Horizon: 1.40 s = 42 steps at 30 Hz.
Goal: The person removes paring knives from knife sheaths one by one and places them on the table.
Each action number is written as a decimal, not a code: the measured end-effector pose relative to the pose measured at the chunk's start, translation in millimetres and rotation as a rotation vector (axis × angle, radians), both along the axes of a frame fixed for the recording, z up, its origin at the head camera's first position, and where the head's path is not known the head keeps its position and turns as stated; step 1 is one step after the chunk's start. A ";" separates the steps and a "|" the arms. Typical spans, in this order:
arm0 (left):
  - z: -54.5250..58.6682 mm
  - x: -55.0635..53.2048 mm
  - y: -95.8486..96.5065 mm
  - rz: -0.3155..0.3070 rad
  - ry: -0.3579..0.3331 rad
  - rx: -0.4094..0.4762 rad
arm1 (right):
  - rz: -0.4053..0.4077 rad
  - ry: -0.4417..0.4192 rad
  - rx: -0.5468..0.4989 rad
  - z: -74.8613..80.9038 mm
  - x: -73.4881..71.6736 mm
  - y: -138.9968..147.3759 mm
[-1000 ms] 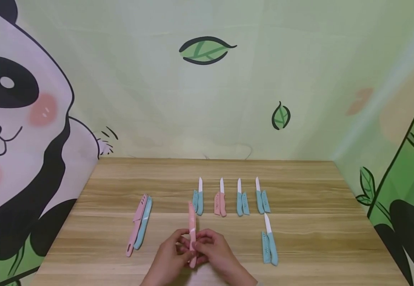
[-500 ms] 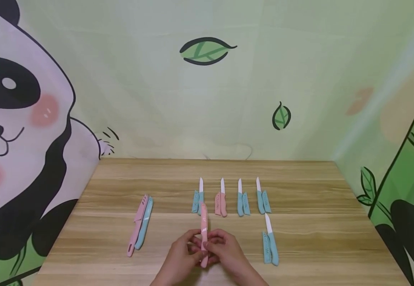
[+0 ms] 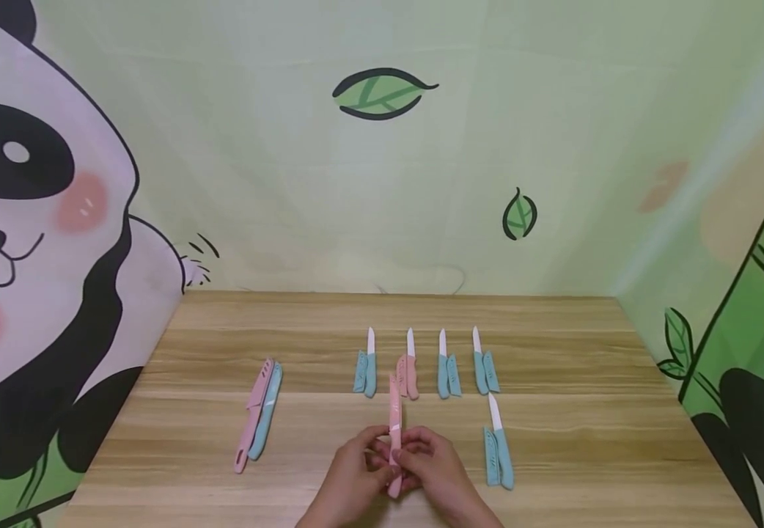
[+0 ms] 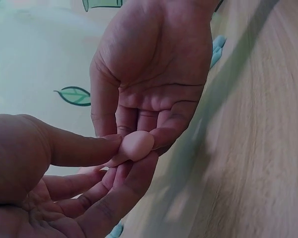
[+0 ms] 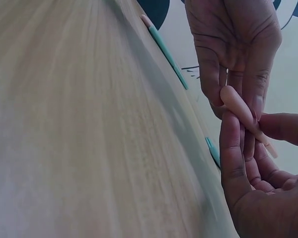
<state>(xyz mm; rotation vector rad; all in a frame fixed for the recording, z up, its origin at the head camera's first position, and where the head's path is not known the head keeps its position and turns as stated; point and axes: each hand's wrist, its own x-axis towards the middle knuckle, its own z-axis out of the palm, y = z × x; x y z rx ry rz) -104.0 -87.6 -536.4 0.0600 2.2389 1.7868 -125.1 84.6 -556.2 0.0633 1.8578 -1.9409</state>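
A pink sheathed knife (image 3: 395, 418) is held tip-away above the near middle of the wooden table. My left hand (image 3: 357, 466) pinches its handle from the left, thumb on top. From the other side my right hand (image 3: 436, 466) pinches the same handle between thumb and fingers. In the left wrist view the rounded end of the pink handle (image 4: 138, 145) pokes out between both sets of fingertips. The right wrist view shows the handle (image 5: 238, 109) slanting across the fingers. Beyond its tip, a pink knife (image 3: 411, 374) lies bare-bladed beside its pink sheath (image 3: 401, 374), partly overlapped.
Along the back lie blue-handled knives (image 3: 371, 374) with white blades, each beside a blue sheath (image 3: 360, 370). Another blue knife (image 3: 504, 458) and sheath (image 3: 491, 456) are nearer, at right. At left, a pink sheathed knife (image 3: 247, 436) lies against a blue sheathed one (image 3: 265, 422).
Both hands have moved to the right together with the pink knife, from in front of the leftmost blue knife to in front of the pink one. The knives on the table stay put.
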 end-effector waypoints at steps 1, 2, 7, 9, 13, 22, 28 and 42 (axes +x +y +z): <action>-0.3 0.2 1.6 -0.004 0.003 -0.003 | -0.001 0.004 0.000 -0.5 0.7 1.6; -0.5 0.4 3.2 -0.008 0.005 -0.004 | 0.000 0.005 -0.001 -1.3 1.1 3.2; -0.9 1.6 10.1 -0.016 0.015 -0.001 | -0.004 0.011 0.000 -3.2 3.3 9.7; -1.2 1.7 12.5 -0.016 0.011 0.002 | -0.009 0.016 0.019 -3.3 4.2 11.6; -2.3 1.1 16.8 -0.019 -0.003 0.000 | -0.024 0.018 0.053 -2.6 6.0 14.7; -5.1 0.0 22.1 -0.017 0.010 -0.032 | -0.034 0.016 0.020 -1.0 6.7 17.6; -6.1 -0.5 23.9 -0.012 0.029 -0.049 | -0.042 0.032 0.050 -2.0 6.7 18.7; -5.3 -0.6 25.2 -0.028 0.028 -0.051 | -0.063 0.019 0.059 -1.7 6.9 19.1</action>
